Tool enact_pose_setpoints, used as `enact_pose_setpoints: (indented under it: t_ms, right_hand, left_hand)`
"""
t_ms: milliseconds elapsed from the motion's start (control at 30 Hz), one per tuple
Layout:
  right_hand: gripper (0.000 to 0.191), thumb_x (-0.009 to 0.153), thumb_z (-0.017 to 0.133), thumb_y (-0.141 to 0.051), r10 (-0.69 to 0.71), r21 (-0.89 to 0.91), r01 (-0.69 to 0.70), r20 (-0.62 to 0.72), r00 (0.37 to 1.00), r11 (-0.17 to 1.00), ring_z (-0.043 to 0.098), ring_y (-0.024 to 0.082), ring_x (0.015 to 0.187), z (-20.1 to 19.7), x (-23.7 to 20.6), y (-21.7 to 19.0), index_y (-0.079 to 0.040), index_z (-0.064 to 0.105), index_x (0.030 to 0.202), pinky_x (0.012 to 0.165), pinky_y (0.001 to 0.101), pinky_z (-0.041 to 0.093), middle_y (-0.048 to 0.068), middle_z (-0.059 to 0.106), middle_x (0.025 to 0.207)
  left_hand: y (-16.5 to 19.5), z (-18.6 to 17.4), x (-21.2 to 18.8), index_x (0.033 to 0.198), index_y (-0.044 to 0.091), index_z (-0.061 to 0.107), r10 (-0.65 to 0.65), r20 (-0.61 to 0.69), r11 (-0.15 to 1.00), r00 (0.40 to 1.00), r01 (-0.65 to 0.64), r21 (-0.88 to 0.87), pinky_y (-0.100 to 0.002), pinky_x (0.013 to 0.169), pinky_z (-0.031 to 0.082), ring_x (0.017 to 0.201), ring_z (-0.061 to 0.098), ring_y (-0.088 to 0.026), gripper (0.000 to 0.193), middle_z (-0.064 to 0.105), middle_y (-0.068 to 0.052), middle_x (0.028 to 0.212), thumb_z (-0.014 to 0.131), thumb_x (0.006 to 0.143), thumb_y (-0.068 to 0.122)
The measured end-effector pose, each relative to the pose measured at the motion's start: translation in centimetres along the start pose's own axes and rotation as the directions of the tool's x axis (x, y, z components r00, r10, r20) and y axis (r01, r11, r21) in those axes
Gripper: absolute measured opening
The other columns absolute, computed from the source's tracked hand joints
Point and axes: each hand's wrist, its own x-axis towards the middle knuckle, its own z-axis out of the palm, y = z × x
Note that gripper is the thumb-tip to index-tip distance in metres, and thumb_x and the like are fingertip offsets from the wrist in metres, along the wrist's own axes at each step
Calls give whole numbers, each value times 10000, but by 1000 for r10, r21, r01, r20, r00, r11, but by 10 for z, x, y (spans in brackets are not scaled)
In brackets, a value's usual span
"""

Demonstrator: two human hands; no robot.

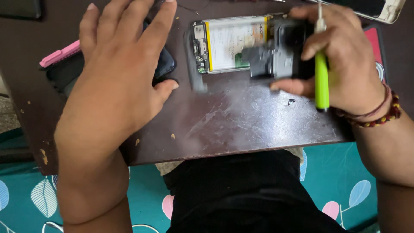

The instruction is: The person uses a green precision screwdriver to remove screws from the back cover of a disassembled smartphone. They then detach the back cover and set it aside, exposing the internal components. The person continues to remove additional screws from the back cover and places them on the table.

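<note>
One dark wooden board [224, 125] lies across the lap, scratched and dusty. On it the left hand [114, 82] spreads wide, flat over a dark phone [166, 64]. The right hand [340, 60] grips a green-handled screwdriver [321, 77] and a blurred black cover piece [280, 54], over the opened phone's battery [235, 43].

Pink tool [59, 53], scratched dark board [233, 125], teal leaf-print cloth [345, 172], white phone [379, 8]

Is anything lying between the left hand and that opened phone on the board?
Nothing visible does. The left hand rests on a dark phone, and only bare board separates it from the opened phone, which the right hand, holding a green screwdriver, already touches.
</note>
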Motion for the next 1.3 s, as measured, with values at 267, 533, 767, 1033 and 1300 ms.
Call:
enact_pose_setpoints:
  t_ms: [267, 533, 767, 1033, 1300]
  right_hand:
    - [545, 728, 874, -478, -168, -20, 173, 144, 975, 985, 551, 409, 1282, -2, 0, -35, -71, 548, 886, 1050, 554, 452, 193, 660, 1294]
    - [615, 738, 743, -619, -76, -52, 87, 177, 981, 995, 574, 441, 1307, -17, -20, -30, -37, 656, 915, 1145, 610, 437, 238, 632, 1292]
    - [683, 971, 469, -698, 271, 361, -237, -44, 962, 902, 660, 212, 964, -20, -67, -42, -31, 591, 1052, 830, 299, 544, 204, 613, 1236]
    - [239, 994, 675, -305, 365, 594, -235, -107, 925, 769, 694, 227, 954, 30, -100, -78, -93, 574, 954, 881, 353, 618, 76, 551, 1006]
    - [242, 822, 827, 10, 349, 508, -242, -125, 929, 826, 739, 218, 957, 54, -104, -80, -66, 625, 932, 773, 285, 619, 99, 630, 995]
  left_hand:
    - [6, -10, -1, 1573, 50, 458, 147, -84, 988, 986, -150, -38, -589, 1233, 250, 1461, 364, -387, 731, 443, -169, 1546, 740, 898, 62]
    - [43, 34, 8, 1432, 62, 575, 392, -99, 878, 915, -404, -258, -534, 1201, 330, 1410, 454, -324, 647, 510, -121, 1460, 826, 910, 351]
    - [63, 58, 2, 1357, 25, 615, 411, -35, 869, 911, -404, -285, -472, 1115, 359, 1298, 488, -323, 679, 534, -151, 1413, 816, 815, 380]
    - [63, 76, -1, 1339, 32, 628, 382, -31, 888, 923, -377, -263, -444, 1147, 353, 1331, 489, -300, 609, 537, -138, 1471, 812, 818, 288]
    - [60, 89, 1, 1336, -8, 618, 341, -28, 901, 940, -335, -275, -454, 1176, 321, 1383, 472, -282, 658, 536, -139, 1493, 825, 785, 286]
